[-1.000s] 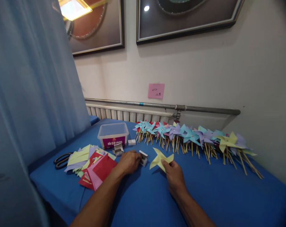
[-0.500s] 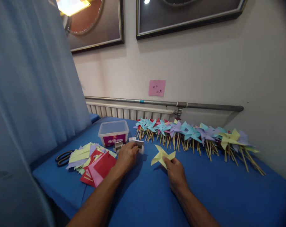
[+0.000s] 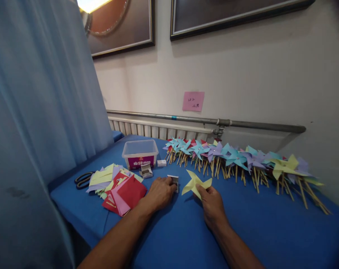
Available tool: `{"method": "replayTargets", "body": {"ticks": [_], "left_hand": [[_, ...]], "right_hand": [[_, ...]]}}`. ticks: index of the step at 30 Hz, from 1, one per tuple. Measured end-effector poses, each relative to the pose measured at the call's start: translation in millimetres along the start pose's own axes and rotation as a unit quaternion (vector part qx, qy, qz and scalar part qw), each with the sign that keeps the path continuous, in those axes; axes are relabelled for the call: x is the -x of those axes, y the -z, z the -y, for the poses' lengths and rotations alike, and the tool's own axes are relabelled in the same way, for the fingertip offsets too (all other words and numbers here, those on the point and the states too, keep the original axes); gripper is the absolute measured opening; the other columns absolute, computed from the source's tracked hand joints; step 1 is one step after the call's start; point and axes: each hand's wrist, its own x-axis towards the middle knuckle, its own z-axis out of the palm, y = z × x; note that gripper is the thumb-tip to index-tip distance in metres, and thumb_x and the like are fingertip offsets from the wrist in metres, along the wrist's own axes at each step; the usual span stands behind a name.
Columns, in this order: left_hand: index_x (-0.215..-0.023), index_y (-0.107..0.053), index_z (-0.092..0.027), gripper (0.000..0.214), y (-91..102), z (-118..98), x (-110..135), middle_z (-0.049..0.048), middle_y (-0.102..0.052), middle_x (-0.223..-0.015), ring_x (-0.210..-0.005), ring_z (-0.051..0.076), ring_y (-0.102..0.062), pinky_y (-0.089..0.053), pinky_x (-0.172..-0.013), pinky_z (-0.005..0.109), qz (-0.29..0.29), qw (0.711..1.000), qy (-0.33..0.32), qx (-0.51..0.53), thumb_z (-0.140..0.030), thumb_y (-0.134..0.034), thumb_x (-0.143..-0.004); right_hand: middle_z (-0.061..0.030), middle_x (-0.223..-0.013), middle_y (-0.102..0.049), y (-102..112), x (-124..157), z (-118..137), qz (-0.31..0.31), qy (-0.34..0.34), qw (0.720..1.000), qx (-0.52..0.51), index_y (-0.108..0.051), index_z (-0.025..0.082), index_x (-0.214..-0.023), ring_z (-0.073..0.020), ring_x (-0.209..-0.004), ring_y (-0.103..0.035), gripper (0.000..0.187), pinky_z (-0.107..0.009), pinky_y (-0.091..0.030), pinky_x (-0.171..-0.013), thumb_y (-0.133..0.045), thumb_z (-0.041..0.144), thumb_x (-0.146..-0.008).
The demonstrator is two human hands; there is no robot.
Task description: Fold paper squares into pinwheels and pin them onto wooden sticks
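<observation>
My right hand (image 3: pixel 212 205) pinches a folded yellow paper pinwheel (image 3: pixel 196 183) and holds it flat on the blue table (image 3: pixel 270 228). My left hand (image 3: pixel 160 192) rests beside it with its fingers curled on a small white box (image 3: pixel 174 180). A stack of coloured paper squares (image 3: pixel 116 186) lies just left of my left hand.
A long row of finished pinwheels on wooden sticks (image 3: pixel 242 160) lines the table's far edge. A clear plastic tub (image 3: pixel 139 152), two more small boxes (image 3: pixel 146 170) and black scissors (image 3: pixel 83 180) lie at the left. A blue curtain (image 3: pixel 31 112) hangs at the left.
The view has shifted. My left hand drew the small white box back from near the tub to beside the yellow pinwheel. My right hand kept its hold on the pinwheel.
</observation>
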Motion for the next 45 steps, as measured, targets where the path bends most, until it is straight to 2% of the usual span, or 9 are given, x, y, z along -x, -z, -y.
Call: {"method": "replayTargets", "body": {"ticks": [6,11,19,22,27,32,38,41,45], "left_hand": [[-0.112,-0.072,-0.021,0.035,4.5,-10.1,0.3,0.0120,-0.070,-0.108,-0.094,0.026,-0.068,-0.053,-0.082,0.037,0.029,0.999,0.007,0.033,-0.026,-0.038,-0.105],[-0.112,-0.070,-0.017,0.033,0.4,-24.4,-2.0,0.0150,-0.069,-0.110,-0.088,0.027,-0.070,-0.055,-0.078,0.040,0.048,0.999,-0.005,0.026,-0.023,-0.039,-0.104],[-0.126,-0.068,-0.025,0.034,3.1,-21.8,0.3,0.0130,-0.065,-0.122,-0.091,0.025,-0.069,-0.054,-0.087,0.042,0.069,0.997,-0.003,0.029,-0.021,-0.045,-0.102],[-0.122,-0.070,-0.025,0.032,2.7,-23.0,0.6,0.0122,-0.065,-0.120,-0.096,0.025,-0.068,-0.054,-0.087,0.039,0.070,0.997,0.003,0.045,-0.024,-0.045,-0.103],[-0.111,-0.073,-0.018,0.030,1.4,-27.1,-3.3,0.0149,-0.067,-0.113,-0.105,0.029,-0.067,-0.054,-0.086,0.039,0.062,0.997,0.004,0.052,-0.022,-0.044,-0.104],[-0.114,-0.072,-0.017,0.034,12.3,-13.0,-2.7,0.0149,-0.069,-0.114,-0.104,0.028,-0.069,-0.054,-0.084,0.038,0.060,0.992,0.098,0.048,-0.014,-0.040,-0.101],[-0.114,-0.074,-0.018,0.039,22.8,18.4,18.1,0.0157,-0.071,-0.115,-0.097,0.028,-0.071,-0.051,-0.076,0.037,0.057,0.973,0.217,0.045,-0.013,-0.039,-0.098],[-0.112,-0.074,-0.019,0.039,25.6,28.7,28.7,0.0154,-0.070,-0.115,-0.093,0.028,-0.071,-0.050,-0.073,0.036,0.035,0.967,0.248,0.041,-0.017,-0.036,-0.101],[-0.112,-0.074,-0.019,0.040,23.8,38.1,29.1,0.0137,-0.070,-0.118,-0.102,0.027,-0.070,-0.050,-0.077,0.034,0.007,0.965,0.261,0.030,-0.015,-0.036,-0.101]], "right_hand": [[-0.0039,-0.078,-0.081,-0.8,3.6,2.6,0.011,-0.010,1.000,-0.011,-0.076,0.019,-0.085,-0.0277,-0.079,-0.077,0.040,-0.034,-0.061,-0.072,-0.091,0.044,-0.059],[-0.0033,-0.076,-0.081,-1.6,6.8,4.5,0.011,-0.030,0.999,-0.025,-0.076,0.018,-0.088,-0.0287,-0.081,-0.077,0.044,-0.034,-0.062,-0.069,-0.094,0.041,-0.055],[-0.0037,-0.076,-0.080,6.9,-0.8,-1.4,-0.009,-0.010,1.000,-0.007,-0.075,0.016,-0.087,-0.0246,-0.073,-0.075,0.044,-0.033,-0.060,-0.067,-0.092,0.044,-0.059],[-0.0041,-0.076,-0.080,7.0,-1.5,-1.5,-0.006,-0.006,1.000,-0.007,-0.075,0.017,-0.085,-0.0245,-0.074,-0.075,0.043,-0.032,-0.059,-0.067,-0.091,0.047,-0.059],[-0.0032,-0.075,-0.080,6.5,0.2,1.3,-0.013,-0.017,1.000,-0.005,-0.073,0.019,-0.082,-0.0241,-0.072,-0.074,0.041,-0.032,-0.059,-0.065,-0.091,0.047,-0.058],[-0.0032,-0.073,-0.078,10.1,3.6,4.4,0.006,-0.028,1.000,-0.004,-0.074,0.019,-0.084,-0.0276,-0.079,-0.076,0.040,-0.033,-0.059,-0.066,-0.092,0.044,-0.058],[-0.0019,-0.072,-0.079,13.4,4.9,3.1,-0.006,-0.041,0.999,-0.007,-0.074,0.019,-0.079,-0.0259,-0.076,-0.075,0.040,-0.032,-0.061,-0.069,-0.094,0.042,-0.054],[-0.0040,-0.078,-0.081,13.7,4.3,3.0,0.003,-0.053,0.999,-0.001,-0.077,0.018,-0.085,-0.0287,-0.083,-0.077,0.042,-0.035,-0.062,-0.074,-0.094,0.043,-0.056],[-0.0049,-0.078,-0.081,13.1,4.2,5.3,0.007,-0.050,0.999,0.003,-0.078,0.018,-0.088,-0.0304,-0.084,-0.078,0.042,-0.036,-0.063,-0.074,-0.092,0.044,-0.058]]}}
